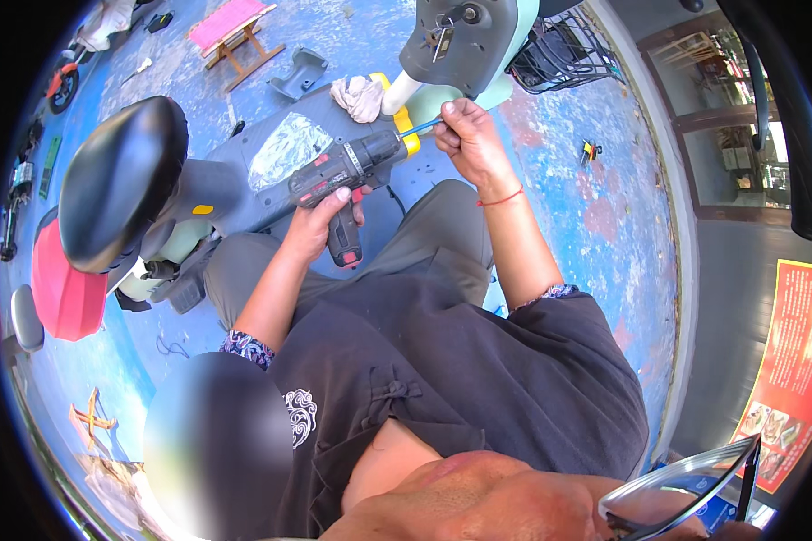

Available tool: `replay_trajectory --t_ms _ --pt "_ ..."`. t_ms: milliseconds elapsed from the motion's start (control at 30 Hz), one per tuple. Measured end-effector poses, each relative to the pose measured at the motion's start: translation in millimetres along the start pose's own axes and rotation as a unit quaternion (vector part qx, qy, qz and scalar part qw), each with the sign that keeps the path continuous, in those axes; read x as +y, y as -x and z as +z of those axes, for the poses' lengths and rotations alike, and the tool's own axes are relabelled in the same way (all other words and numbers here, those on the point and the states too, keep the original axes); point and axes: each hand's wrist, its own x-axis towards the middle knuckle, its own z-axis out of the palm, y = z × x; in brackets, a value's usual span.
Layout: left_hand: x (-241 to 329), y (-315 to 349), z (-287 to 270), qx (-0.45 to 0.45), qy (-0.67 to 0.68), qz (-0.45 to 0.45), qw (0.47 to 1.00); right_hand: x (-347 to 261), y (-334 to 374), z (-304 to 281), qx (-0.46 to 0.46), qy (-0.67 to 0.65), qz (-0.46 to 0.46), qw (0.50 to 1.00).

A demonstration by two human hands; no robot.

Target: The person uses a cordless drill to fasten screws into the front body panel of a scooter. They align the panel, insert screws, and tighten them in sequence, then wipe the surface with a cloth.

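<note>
Head view, upper centre: left hand [320,221] wrapped around cordless drill [347,176] grip; right hand [465,135] pinching blue bit [421,127] at chuck, beside scooter [460,45]. Best to seat bit straight, keep drill level, tighten chuck firmly before letting go.

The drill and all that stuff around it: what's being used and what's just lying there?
In use:
cordless drill in left hand
blue bit pinched by right hand
scooter

Lying about:
rag
pink stool
foil sheet
</note>
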Motion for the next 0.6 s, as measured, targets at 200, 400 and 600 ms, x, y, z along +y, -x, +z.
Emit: replay_trajectory --t_ms 200,400,600 --pt "-6 -4 -9 -0.022 -0.023 0.010 0.999 -4 5 -3 -0.029 -0.035 -0.010 0.999" --pt "1 2 -1 -0.009 -0.058 0.018 0.998 0 8 -2 0.008 0.007 -0.025 1.000" --pt "4 0 4 0.000 -0.135 0.047 0.990 -7 10 -5 0.005 0.037 -0.016 0.999"
